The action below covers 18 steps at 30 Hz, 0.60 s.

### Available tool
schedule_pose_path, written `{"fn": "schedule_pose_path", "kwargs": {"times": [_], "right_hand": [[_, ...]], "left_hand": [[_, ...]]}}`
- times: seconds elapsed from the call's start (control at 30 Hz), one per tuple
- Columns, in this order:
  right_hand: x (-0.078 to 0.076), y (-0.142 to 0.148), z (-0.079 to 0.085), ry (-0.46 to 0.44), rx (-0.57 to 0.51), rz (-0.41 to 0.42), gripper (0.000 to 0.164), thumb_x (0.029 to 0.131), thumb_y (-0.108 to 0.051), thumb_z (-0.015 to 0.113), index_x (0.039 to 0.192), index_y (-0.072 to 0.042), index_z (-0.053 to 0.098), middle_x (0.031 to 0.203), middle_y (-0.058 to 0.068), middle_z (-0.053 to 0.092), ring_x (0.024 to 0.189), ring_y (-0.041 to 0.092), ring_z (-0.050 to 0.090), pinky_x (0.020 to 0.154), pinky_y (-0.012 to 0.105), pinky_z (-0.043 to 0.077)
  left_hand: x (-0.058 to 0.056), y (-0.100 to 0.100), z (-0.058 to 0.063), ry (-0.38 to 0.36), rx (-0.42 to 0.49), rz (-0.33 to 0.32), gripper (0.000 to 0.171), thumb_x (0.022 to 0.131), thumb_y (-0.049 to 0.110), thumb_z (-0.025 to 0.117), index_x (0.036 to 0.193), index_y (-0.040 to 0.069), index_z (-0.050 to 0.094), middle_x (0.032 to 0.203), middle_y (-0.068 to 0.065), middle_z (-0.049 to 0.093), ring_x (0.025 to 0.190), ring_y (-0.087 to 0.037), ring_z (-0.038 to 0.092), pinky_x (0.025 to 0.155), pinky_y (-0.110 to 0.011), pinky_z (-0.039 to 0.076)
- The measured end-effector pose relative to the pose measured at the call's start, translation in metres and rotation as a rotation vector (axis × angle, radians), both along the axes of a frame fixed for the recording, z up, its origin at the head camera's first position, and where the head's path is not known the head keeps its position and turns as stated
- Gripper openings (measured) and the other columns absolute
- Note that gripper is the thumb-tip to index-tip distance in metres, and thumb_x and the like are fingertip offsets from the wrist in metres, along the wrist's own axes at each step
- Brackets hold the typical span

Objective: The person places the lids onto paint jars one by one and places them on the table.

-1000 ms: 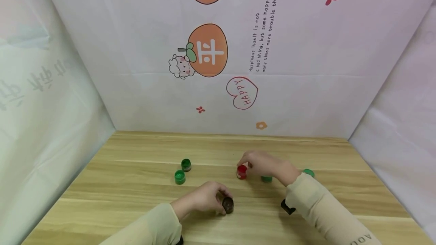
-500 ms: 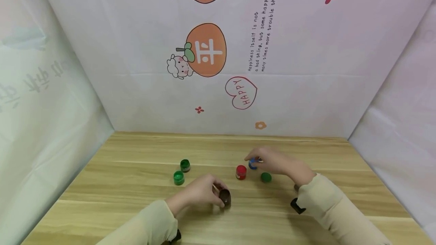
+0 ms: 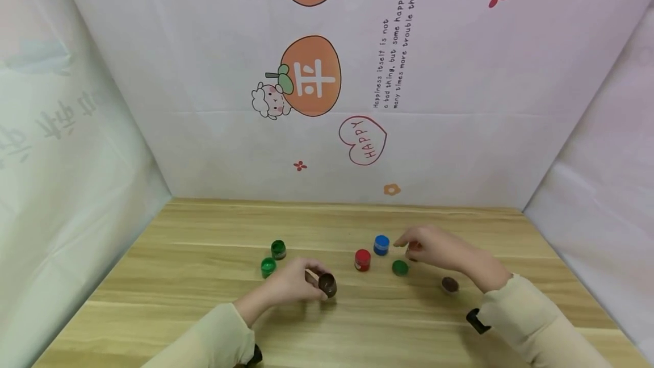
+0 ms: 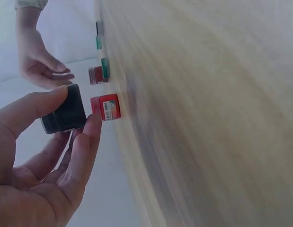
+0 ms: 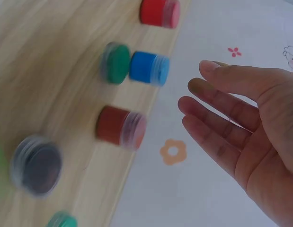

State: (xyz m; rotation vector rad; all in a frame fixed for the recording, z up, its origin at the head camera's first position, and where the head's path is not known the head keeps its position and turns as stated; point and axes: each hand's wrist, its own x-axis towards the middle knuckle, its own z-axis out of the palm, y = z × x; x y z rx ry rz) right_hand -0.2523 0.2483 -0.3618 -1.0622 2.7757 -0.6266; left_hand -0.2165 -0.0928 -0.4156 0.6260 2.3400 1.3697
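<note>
In the head view my left hand point(image 3: 293, 283) pinches a small dark brown paint pot point(image 3: 327, 284), its open mouth tilted up. The left wrist view shows this pot point(image 4: 66, 111) between thumb and fingers, raised off the table. My right hand point(image 5: 264, 132) has relaxed, spread fingers and holds nothing. A reddish-brown paint pot point(image 5: 113, 124) stands nearest to it, apart from the fingertips and partly hidden by the hand in the head view. Beside that are a blue paint pot point(image 3: 381, 245), a red paint pot point(image 3: 363, 260) and a green lid point(image 3: 400, 267).
Two lidless green pots, one dark green pot point(image 3: 278, 249) and one bright green pot point(image 3: 268, 267), stand on the wooden table point(image 3: 214, 231) at the left. A dark brown lid point(image 3: 450, 284) lies below my right forearm. A white printed sheet point(image 3: 449, 146) rises behind the table.
My right hand has passed from the red pot over the blue pot to the reddish-brown one, uncovering the dark brown lid. My left hand has carried the dark brown pot left and up.
</note>
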Motion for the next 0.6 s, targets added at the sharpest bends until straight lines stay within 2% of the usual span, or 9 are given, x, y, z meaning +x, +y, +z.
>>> {"fn": "schedule_pose_path", "kwargs": {"times": [0.2,0.43,0.6], "right_hand": [[0.01,0.022,-0.01,-0.001,0.011,-0.017,0.022,0.093,-0.001,0.074,0.114,-0.003,0.077,0.105,0.006,0.073,0.094,0.025,0.069,0.077,0.038,0.059],[0.02,0.043,-0.02,-0.051,0.063,-0.148,0.023,0.086,-0.003,0.079,0.109,-0.002,0.078,0.104,0.007,0.072,0.085,0.021,0.065,0.068,0.03,0.054],[0.025,0.054,-0.026,-0.109,0.087,-0.219,0.027,0.078,-0.004,0.087,0.103,-0.002,0.078,0.104,0.007,0.072,0.083,0.02,0.064,0.069,0.034,0.055]], "left_hand": [[0.001,-0.008,-0.003,-0.005,0.04,0.061,0.038,0.081,0.004,0.085,0.117,0.003,0.073,0.111,-0.007,0.068,0.091,-0.018,0.068,0.079,-0.035,0.058],[0.001,-0.014,-0.005,-0.007,0.103,0.112,0.038,0.082,0.004,0.084,0.118,0.0,0.07,0.105,-0.004,0.07,0.094,-0.019,0.066,0.084,-0.035,0.056],[0.001,-0.015,-0.005,-0.021,0.128,0.126,0.039,0.083,0.005,0.084,0.119,0.0,0.07,0.103,-0.003,0.07,0.093,-0.018,0.064,0.082,-0.033,0.056]]}}
